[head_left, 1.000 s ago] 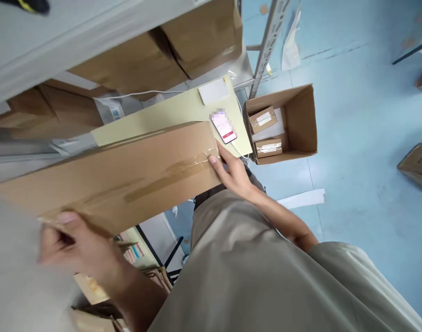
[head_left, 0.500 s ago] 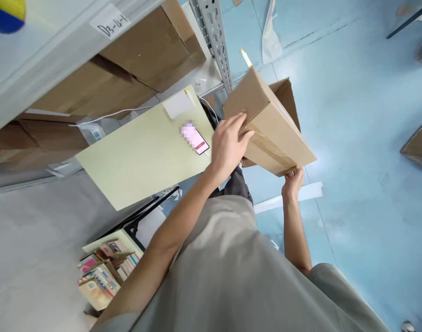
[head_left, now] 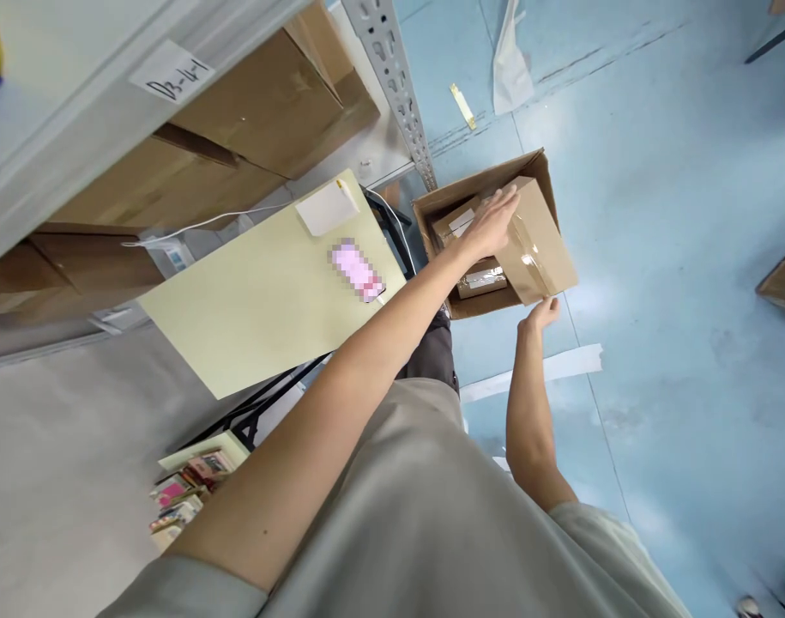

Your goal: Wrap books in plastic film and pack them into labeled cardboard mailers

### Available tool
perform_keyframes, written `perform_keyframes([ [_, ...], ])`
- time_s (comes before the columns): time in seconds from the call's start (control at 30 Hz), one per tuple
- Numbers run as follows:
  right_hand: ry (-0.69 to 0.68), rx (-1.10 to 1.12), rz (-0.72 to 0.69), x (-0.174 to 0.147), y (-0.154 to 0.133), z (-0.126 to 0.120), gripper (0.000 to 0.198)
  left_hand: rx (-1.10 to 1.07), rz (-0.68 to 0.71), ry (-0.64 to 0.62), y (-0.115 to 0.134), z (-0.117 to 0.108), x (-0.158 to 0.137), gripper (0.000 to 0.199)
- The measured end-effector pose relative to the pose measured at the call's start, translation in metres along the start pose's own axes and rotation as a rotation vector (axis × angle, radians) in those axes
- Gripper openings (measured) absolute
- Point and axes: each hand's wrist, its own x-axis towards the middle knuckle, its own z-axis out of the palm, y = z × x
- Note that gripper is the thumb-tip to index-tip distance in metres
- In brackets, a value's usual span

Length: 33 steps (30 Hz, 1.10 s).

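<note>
A taped brown cardboard box (head_left: 539, 236) is tilted over the right part of a larger open carton (head_left: 488, 176) on the floor. My left hand (head_left: 492, 225) lies along its left side, fingers stretched over the edge, gripping it. At the near lower corner, my right hand (head_left: 539, 316) holds the same box with bent fingers, partly hidden below it. Inside the open carton, smaller parcels with white labels show, among them a taped parcel (head_left: 482, 281) near the front wall.
To the left, a pale yellow table (head_left: 256, 296) bears a phone (head_left: 357, 268) and a white paper (head_left: 328, 209). Grey shelving with a perforated post (head_left: 395, 81) holds brown cartons (head_left: 256, 90). White strips (head_left: 540, 371) lie on the blue floor, and books (head_left: 186, 493) sit at lower left.
Both hands have lowered the cardboard box away from me, down to the open carton. The parcels inside the carton have come into view. My left arm reaches farther out.
</note>
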Motion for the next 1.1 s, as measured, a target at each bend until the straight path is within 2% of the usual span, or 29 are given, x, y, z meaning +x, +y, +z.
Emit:
perform_keyframes([
  [0.07, -0.011, -0.021, -0.004, -0.002, -0.011, 0.023, 0.040, -0.033, 0.054, 0.101, -0.002, -0.026, -0.033, 0.072],
  [0.13, -0.044, -0.036, -0.012, -0.015, -0.021, 0.043, 0.041, -0.073, 0.044, 0.239, -0.008, -0.059, -0.092, 0.066],
  [0.23, -0.157, -0.059, -0.056, -0.049, -0.033, 0.066, 0.037, -0.109, -0.081, 0.456, -0.024, -0.098, -0.214, 0.056],
  [0.3, -0.259, -0.069, -0.093, -0.075, -0.040, 0.080, 0.034, -0.146, -0.215, 0.617, -0.038, -0.107, -0.297, 0.049],
  [0.37, -0.376, -0.070, -0.129, -0.103, -0.050, 0.092, 0.032, -0.213, -0.336, 0.767, -0.049, -0.101, -0.371, 0.046],
  [0.47, -0.569, -0.076, -0.209, -0.150, -0.067, 0.109, 0.029, -0.341, -0.461, 0.969, -0.057, -0.077, -0.456, 0.049],
  [0.63, -0.907, -0.103, -0.467, -0.254, -0.099, 0.124, 0.035, -0.500, -0.538, 1.247, -0.058, -0.040, -0.549, 0.058],
  [0.77, -1.075, -0.124, -0.641, -0.362, -0.108, 0.121, 0.038, -0.618, -0.507, 1.416, -0.063, -0.029, -0.615, 0.055],
  [0.93, -1.269, -0.173, -0.692, -0.506, -0.073, 0.116, 0.039, -0.604, -0.465, 1.667, -0.072, -0.036, -0.714, 0.038],
  [1.1, -1.583, -0.305, -0.771, -0.639, -0.016, 0.110, 0.034, -0.535, -0.526, 1.933, -0.074, -0.027, -0.826, 0.029],
])
